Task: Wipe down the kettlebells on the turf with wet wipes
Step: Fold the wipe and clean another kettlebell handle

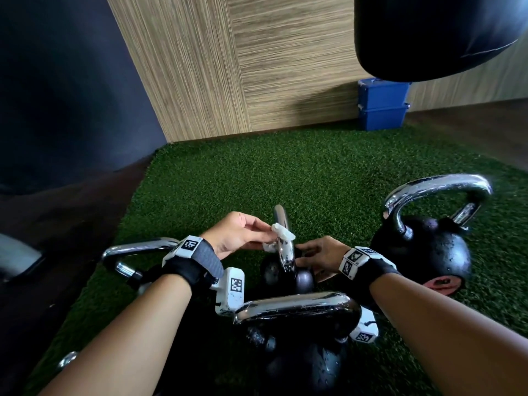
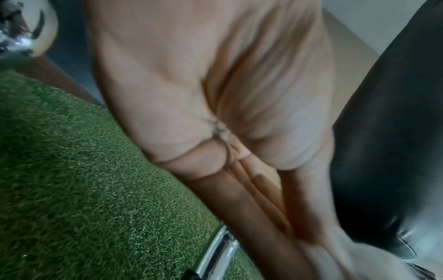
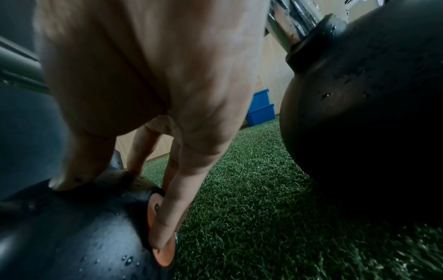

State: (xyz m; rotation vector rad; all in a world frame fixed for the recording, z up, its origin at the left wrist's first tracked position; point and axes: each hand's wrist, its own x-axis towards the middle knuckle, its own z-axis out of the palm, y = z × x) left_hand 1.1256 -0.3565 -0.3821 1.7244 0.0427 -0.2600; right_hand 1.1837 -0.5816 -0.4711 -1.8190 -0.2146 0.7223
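Several black kettlebells with chrome handles stand on the green turf [image 1: 328, 167]. In the middle is a small kettlebell [image 1: 304, 281] with its handle [image 1: 283, 252] edge-on to me. My left hand [image 1: 267, 235] pinches a white wet wipe [image 1: 283, 232] wrapped round that handle. My right hand [image 1: 307, 254] grips the small kettlebell's body. In the right wrist view its thumb sits on top of the body [image 3: 84, 236] and the fingers [image 3: 172, 208] lie across an orange disc [image 3: 163, 255]. The left wrist view shows mostly palm [image 2: 215, 85].
A large kettlebell [image 1: 423, 252] stands to the right, another [image 1: 300, 361] just below my arms, and a chrome handle [image 1: 137, 248] shows at left. Blue stacked boxes [image 1: 381, 105] sit by the wood wall. A black hanging bag [image 1: 440, 32] is overhead at right.
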